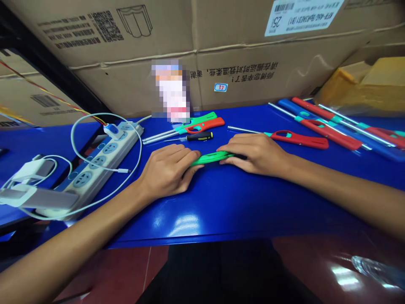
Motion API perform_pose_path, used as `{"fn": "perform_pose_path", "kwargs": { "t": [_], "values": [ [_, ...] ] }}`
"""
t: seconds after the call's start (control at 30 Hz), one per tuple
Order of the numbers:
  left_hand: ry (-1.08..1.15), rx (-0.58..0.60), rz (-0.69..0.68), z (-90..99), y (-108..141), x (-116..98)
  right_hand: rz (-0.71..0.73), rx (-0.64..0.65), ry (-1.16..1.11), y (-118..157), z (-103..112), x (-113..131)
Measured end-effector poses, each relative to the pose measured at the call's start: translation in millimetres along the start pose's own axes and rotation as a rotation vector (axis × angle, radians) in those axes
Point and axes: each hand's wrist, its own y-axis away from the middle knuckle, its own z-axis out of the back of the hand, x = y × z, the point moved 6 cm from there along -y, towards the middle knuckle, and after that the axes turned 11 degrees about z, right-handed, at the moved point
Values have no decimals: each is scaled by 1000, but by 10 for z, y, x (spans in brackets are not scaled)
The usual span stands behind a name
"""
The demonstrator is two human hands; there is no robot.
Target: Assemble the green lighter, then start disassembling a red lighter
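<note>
Between my two hands is a green lighter casing [210, 158], held level just over the blue table. My left hand [169, 171] pinches its left end between thumb and fingers. At the other end, my right hand [253, 153] grips it with fingers and thumb, and a dark part shows by the palm. My fingers cover both ends of the casing. Just beyond lie a screwdriver [200, 136] with a black and yellow handle, an orange-handled lighter [210, 125] and a green-handled lighter [209, 117]. A red lighter [303, 140] lies behind my right hand.
Several red and blue lighters [335, 131] lie at the right. A white power strip [107, 156] with looping cables stands at the left. A blurred-out upright object [173, 93] leans against the large cardboard box [234, 63]. The blue table's front edge [202, 241] is near me.
</note>
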Motion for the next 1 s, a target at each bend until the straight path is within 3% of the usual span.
{"fn": "perform_pose_path", "kwargs": {
  "t": [0.2, 0.67, 1.0],
  "values": [
    [7, -3, 0, 0, -3, 25, -25, -9, 81, -22, 34, 35],
    [-60, 138, -28, -97, -73, -113, -15, 46, 217, 2, -9, 134],
    [-91, 91, -28, -55, -71, -184, -30, 44, 158, -39, -58, 176]
  ]
}}
